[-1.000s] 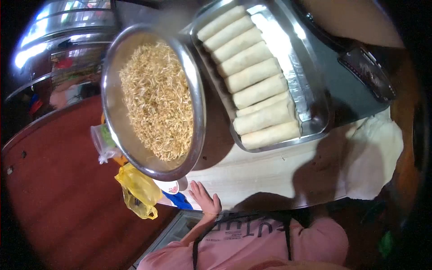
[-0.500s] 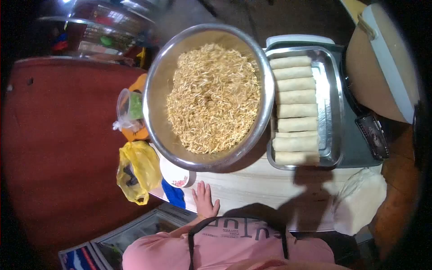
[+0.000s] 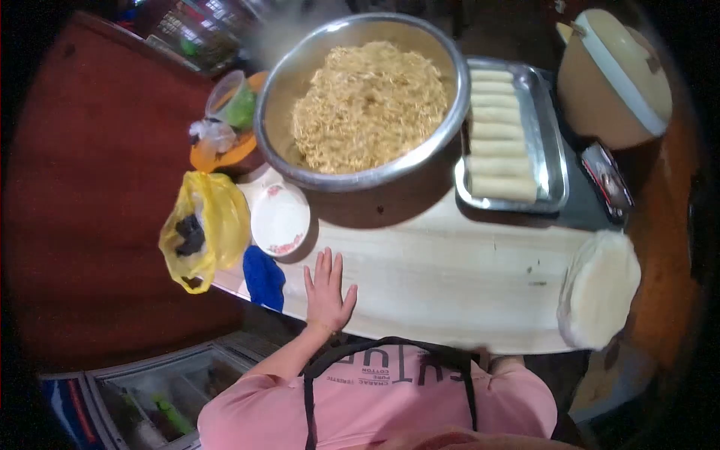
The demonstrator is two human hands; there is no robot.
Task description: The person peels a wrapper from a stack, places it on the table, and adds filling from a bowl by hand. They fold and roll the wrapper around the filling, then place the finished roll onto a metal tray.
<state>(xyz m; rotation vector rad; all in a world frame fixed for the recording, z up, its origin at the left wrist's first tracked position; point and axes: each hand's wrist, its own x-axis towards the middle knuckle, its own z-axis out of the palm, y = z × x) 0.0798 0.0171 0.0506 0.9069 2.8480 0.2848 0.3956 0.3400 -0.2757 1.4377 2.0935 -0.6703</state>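
My left hand (image 3: 328, 295) rests palm down near the table's front edge, fingers spread, holding nothing. It lies just right of a blue cloth (image 3: 264, 277) and below a white bowl (image 3: 280, 220) with a red floral pattern. My right hand is hidden; only part of that arm shows at the front edge. Beyond my left hand stands a large metal bowl (image 3: 274, 142) heaped with shredded, yellowish food (image 3: 367, 109). To its right, a metal tray (image 3: 556, 169) holds several pale rolls (image 3: 499, 146) in a column. A stack of round white wrappers (image 3: 601, 291) lies at the right.
An open yellow bag (image 3: 225, 221) sits at the left edge, near a clear plastic cup (image 3: 229, 97) and a knotted bag on something orange. A beige lidded container (image 3: 607, 90) and a dark packet (image 3: 607, 180) are at the right. A red surface (image 3: 112, 210) spans the left.
The camera view has tilted down, so the bowl, tray and wrappers appear higher and more tabletop shows. My left hand remains spread on the table, with more of its forearm visible.
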